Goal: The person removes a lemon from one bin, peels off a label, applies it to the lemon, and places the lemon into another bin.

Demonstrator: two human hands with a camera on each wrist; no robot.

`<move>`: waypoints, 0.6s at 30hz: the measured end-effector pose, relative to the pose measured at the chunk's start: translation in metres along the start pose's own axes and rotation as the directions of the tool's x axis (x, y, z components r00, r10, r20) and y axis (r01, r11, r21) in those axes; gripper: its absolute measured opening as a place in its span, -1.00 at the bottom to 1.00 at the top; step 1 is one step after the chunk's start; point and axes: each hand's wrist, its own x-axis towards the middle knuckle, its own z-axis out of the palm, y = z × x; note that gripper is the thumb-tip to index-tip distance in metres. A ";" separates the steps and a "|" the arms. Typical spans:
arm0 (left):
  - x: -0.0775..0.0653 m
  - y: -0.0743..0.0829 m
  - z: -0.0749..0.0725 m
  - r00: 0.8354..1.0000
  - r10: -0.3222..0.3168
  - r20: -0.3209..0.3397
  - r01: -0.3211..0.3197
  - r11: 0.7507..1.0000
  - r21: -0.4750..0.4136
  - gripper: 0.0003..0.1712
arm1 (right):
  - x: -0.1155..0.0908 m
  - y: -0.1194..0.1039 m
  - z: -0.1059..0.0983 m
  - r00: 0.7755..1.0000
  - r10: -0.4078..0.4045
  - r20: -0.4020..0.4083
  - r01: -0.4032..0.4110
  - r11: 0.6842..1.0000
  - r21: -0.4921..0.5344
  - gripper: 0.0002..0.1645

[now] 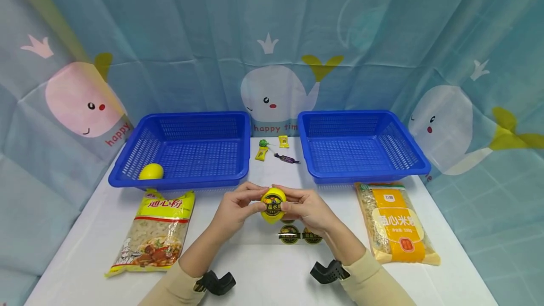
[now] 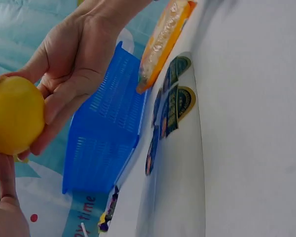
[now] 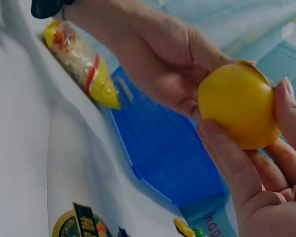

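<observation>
Both hands hold a lemon (image 1: 272,218) above the middle of the table. A round black-and-gold sticker (image 1: 273,202) is on its side facing the head camera. My left hand (image 1: 235,209) grips the left side with thumb and fingers. My right hand (image 1: 312,208) grips the opposite side, its thumb at the sticker's edge. In the right wrist view, the sticker's edge stands slightly off the lemon (image 3: 237,106). Below lies a clear sheet (image 1: 250,233) with several matching stickers (image 1: 290,233), partly hidden by the right hand. Another lemon (image 1: 151,171) sits in the left blue basket (image 1: 180,183).
A second blue basket (image 1: 365,174) stands at the back right. Between the baskets lie a green lollipop (image 1: 263,143), yellow-wrapped candies (image 1: 283,141) and a purple-wrapped candy (image 1: 286,158). Pasta bags flank the hands: one left (image 1: 153,235), one right (image 1: 399,223).
</observation>
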 end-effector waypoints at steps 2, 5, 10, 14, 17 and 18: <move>0.001 0.001 -0.001 0.999 -0.053 -0.012 0.053 0.999 -0.006 -0.56 | 0.000 0.000 -0.001 1.000 0.004 0.007 -0.004 1.000 0.014 -0.27; 0.002 0.003 -0.001 0.996 -0.093 -0.007 0.093 0.996 -0.010 -0.55 | 0.000 -0.001 -0.002 1.000 0.009 0.018 -0.010 0.999 0.035 -0.26; 0.002 0.003 -0.001 0.997 -0.071 0.010 0.071 0.997 0.009 -0.61 | 0.000 0.001 -0.004 1.000 0.016 0.005 -0.016 1.000 0.024 -0.29; -0.001 0.006 0.008 1.000 -0.009 -0.020 0.012 0.988 0.154 -0.53 | -0.001 0.003 -0.005 1.000 0.019 -0.025 -0.019 1.000 0.002 -0.34; -0.004 0.008 0.019 0.997 0.049 -0.051 -0.030 0.948 0.318 -0.32 | -0.001 0.004 -0.005 0.998 0.017 -0.054 -0.016 1.000 0.006 -0.34; -0.005 0.009 0.022 0.996 0.069 -0.064 -0.041 0.929 0.369 -0.25 | -0.001 0.003 -0.005 0.998 0.018 -0.063 -0.018 1.000 0.007 -0.33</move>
